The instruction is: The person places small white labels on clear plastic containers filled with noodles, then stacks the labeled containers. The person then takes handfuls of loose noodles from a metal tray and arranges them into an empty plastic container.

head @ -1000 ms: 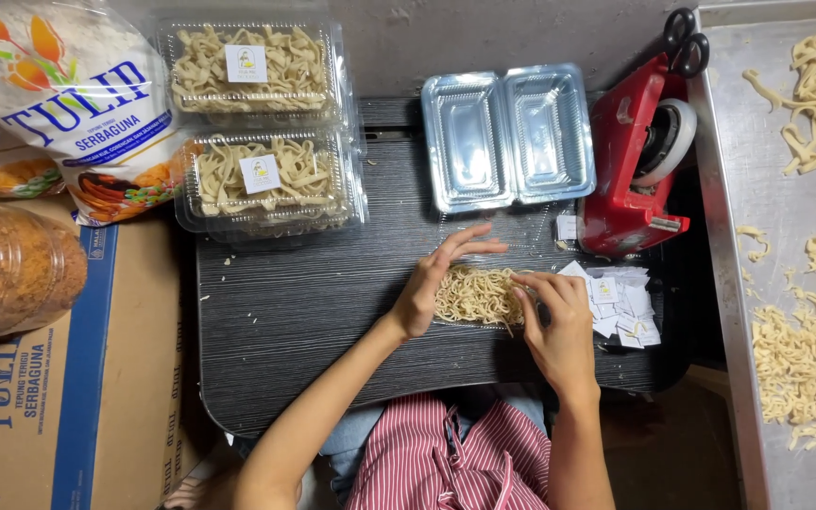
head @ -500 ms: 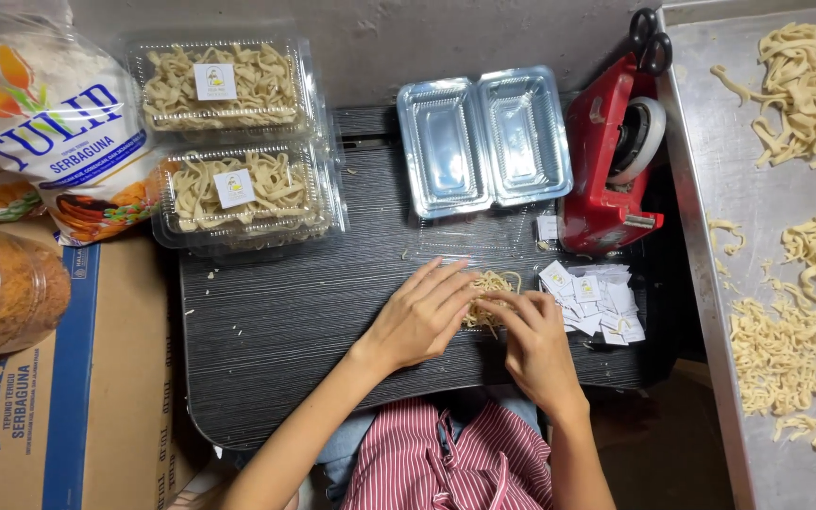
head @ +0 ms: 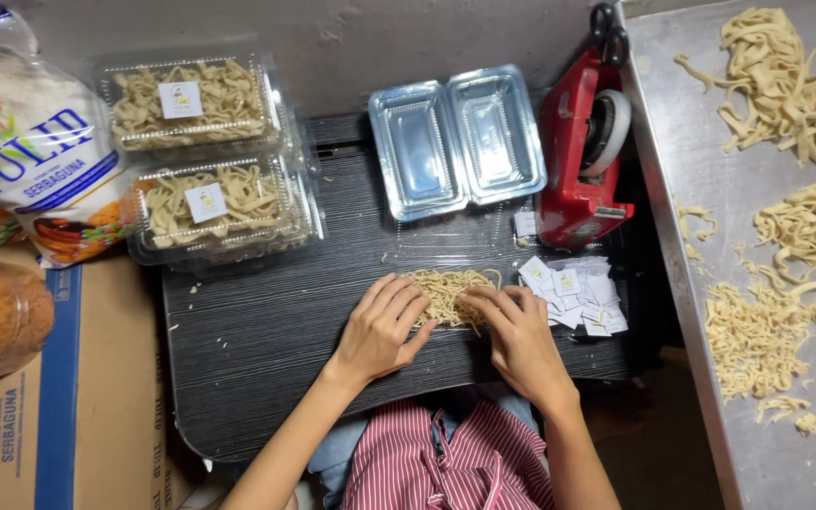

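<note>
Head view: left hand (head: pixel 380 326) and right hand (head: pixel 518 332), fingers loosely spread and gripping nothing, pressed flat against either end of the noodle bundle (head: pixel 448 291) lying crosswise on the dark table (head: pixel 238 359), equally near both, beside paper labels (head: pixel 573 295).

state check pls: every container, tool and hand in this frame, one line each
Empty clear plastic clamshell box: open, lid flat.
Two clear plastic boxes of noodles: closed, labelled, stacked overlapping.
Red tape dispenser: upright, roll loaded.
Pile of small white labels: loose.
Left hand: pressing noodle portion.
Right hand: pressing the same portion.
</note>
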